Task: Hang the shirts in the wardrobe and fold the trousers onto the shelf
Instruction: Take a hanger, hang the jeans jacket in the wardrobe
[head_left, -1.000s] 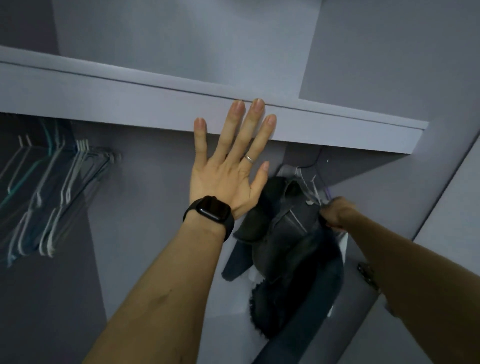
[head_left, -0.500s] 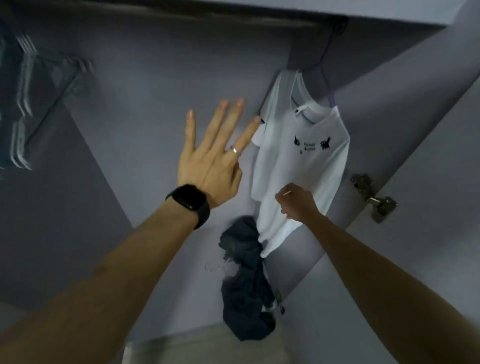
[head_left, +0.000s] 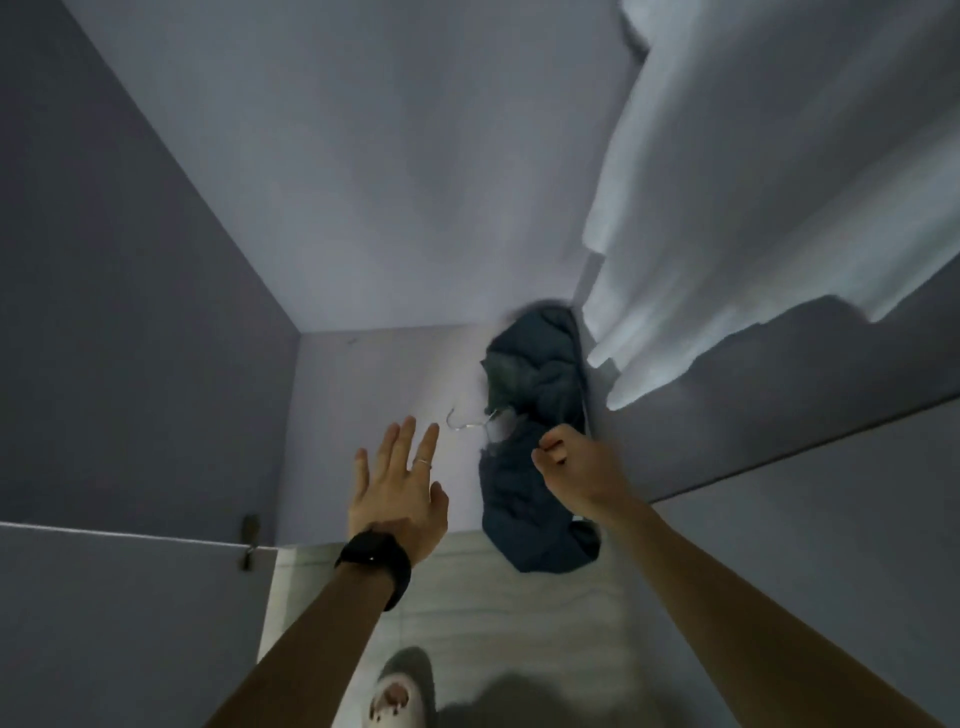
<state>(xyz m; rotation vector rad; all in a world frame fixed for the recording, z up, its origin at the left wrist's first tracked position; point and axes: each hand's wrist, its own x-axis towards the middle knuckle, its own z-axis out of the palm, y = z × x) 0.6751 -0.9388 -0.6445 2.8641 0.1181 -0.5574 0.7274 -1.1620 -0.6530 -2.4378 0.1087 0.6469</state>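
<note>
A dark blue shirt lies crumpled on the wardrobe floor, its lower end spilling over the front edge. A thin wire hanger pokes out of it to the left. My right hand hovers over the garment with its fingers curled; nothing shows in its grasp. My left hand, with a ring and a black watch, is spread flat above the wardrobe floor left of the shirt. A white T-shirt hangs at the upper right, blurred.
The wardrobe's grey side wall stands at the left and an open door at the right. A door hinge sits at the lower left edge. Pale tiled floor and a slippered foot show below.
The dark shirt with its hanger dropped from my right hand near the rail to the wardrobe floor. My view tipped down, and both hands came down toward the fallen garment.
</note>
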